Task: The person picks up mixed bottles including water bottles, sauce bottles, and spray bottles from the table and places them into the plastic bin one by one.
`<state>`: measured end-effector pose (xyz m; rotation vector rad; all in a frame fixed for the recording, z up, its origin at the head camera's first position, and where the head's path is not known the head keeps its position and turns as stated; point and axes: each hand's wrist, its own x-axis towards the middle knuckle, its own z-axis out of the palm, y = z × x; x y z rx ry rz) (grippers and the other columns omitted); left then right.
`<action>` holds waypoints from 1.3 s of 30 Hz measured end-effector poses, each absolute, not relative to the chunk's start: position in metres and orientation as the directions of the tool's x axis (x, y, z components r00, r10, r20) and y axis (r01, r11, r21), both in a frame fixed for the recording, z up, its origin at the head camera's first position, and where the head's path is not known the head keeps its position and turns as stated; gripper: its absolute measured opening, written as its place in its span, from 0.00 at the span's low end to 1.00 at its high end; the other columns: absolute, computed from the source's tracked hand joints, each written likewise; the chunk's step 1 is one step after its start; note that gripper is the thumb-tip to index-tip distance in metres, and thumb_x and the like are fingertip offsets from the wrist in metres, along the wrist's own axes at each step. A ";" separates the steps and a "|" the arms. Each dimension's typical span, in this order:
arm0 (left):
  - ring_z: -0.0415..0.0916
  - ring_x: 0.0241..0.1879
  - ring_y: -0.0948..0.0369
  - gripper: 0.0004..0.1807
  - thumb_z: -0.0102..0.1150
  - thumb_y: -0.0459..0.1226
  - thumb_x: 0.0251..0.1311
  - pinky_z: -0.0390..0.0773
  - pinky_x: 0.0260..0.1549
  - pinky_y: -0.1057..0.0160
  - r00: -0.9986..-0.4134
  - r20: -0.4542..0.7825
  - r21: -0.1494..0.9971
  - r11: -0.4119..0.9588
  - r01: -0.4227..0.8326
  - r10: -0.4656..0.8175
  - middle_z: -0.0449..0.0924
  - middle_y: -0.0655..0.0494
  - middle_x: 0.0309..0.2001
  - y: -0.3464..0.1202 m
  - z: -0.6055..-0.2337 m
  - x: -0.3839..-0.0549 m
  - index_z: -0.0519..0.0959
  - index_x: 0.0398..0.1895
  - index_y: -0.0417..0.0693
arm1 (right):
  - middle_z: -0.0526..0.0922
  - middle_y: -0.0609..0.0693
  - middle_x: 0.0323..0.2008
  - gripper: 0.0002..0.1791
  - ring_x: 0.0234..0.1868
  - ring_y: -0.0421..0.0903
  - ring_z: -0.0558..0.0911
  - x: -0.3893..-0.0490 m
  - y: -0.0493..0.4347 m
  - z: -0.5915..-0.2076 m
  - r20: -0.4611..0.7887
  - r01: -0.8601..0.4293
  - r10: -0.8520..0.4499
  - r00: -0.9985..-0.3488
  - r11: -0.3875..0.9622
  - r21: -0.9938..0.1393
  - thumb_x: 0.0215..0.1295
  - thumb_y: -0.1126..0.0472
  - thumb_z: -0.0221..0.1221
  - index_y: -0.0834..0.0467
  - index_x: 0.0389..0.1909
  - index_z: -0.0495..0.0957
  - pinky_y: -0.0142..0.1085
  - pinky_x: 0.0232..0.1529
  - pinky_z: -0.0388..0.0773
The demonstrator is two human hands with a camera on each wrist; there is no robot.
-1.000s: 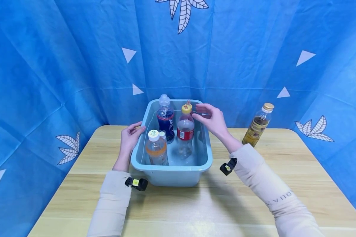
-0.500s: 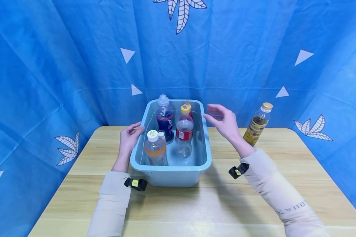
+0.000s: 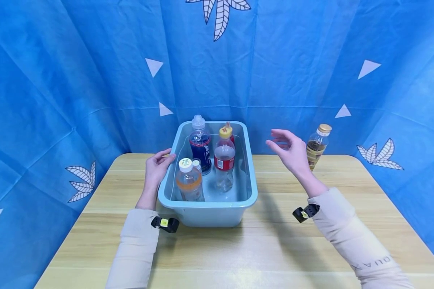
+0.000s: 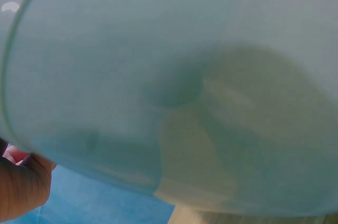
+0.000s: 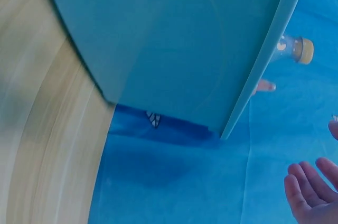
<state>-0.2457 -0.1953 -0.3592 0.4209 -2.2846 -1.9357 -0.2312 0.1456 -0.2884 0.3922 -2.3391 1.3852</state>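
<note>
At the left side of the light blue plastic basin, my left hand holds the rim, its thumb at the edge. The left wrist view shows part of that hand beside the basin wall. Standing in the basin are a dark blue drink bottle, a clear bottle with yellow cap and red label, a white-capped bottle with an orange band and a small white-capped bottle. My right hand, holding nothing, hovers with loosely bent fingers between the basin and a gold-capped bottle of amber liquid, partly covering that bottle.
A reddish pointed top shows behind the yellow cap, its bottle mostly hidden. The wooden table carries the basin and the amber bottle. A blue curtain hangs behind and along both sides.
My right hand has moved from above the basin's right part out past its rim, rightward to near the amber bottle. The left hand has stayed at the rim.
</note>
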 end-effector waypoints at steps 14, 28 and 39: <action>0.74 0.44 0.54 0.23 0.54 0.45 0.58 0.74 0.43 0.59 -0.956 -0.082 0.982 0.143 -0.126 -0.282 0.74 0.45 0.46 -0.195 -0.359 -0.244 0.69 0.57 0.50 | 0.79 0.59 0.41 0.19 0.36 0.31 0.75 -0.252 0.193 -0.317 0.504 -0.373 0.112 -0.857 0.539 -0.755 0.55 0.59 0.61 0.63 0.47 0.75 0.23 0.36 0.72; 0.73 0.45 0.55 0.26 0.55 0.48 0.55 0.74 0.44 0.60 -0.954 -0.107 0.981 0.124 -0.147 -0.280 0.73 0.48 0.47 -0.195 -0.362 -0.243 0.69 0.58 0.52 | 0.79 0.57 0.37 0.19 0.30 0.29 0.73 -0.266 0.230 -0.323 0.535 -0.271 0.334 -0.776 0.590 -0.761 0.52 0.55 0.62 0.63 0.43 0.77 0.21 0.33 0.70; 0.73 0.44 0.55 0.25 0.55 0.46 0.57 0.74 0.44 0.60 -0.955 -0.102 0.983 0.122 -0.140 -0.279 0.74 0.47 0.47 -0.195 -0.361 -0.245 0.69 0.57 0.51 | 0.78 0.53 0.39 0.21 0.34 0.35 0.73 -0.275 0.246 -0.320 0.516 -0.193 0.462 -0.722 0.581 -0.790 0.51 0.54 0.63 0.62 0.43 0.77 0.20 0.32 0.68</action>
